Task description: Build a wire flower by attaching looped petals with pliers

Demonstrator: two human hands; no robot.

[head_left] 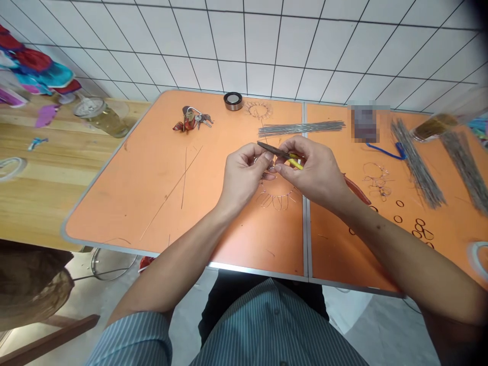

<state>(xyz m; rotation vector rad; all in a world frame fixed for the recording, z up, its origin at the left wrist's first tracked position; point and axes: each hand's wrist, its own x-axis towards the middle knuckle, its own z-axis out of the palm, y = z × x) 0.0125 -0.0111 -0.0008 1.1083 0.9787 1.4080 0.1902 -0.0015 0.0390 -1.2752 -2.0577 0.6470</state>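
My left hand (246, 170) is closed on a looped wire piece (280, 197), its thin loops fanning out below the fingers over the orange table. In my right hand (310, 165) are pliers (295, 161) with yellow handles and dark jaws, which point left above my left fingertips. The fingertips of both hands are close together. Beyond them lies a bundle of straight wires (301, 128). Another looped wire ring (258, 110) rests behind that bundle, near the wall.
The orange table (125, 193) holds keys (193, 119), a tape roll (233, 100), loose wires (183, 178), a red-handled tool (357, 190), small dark rings (419, 229) and wire bundles (419, 162) at right. A jar (101, 117) lies on the wooden surface at left.
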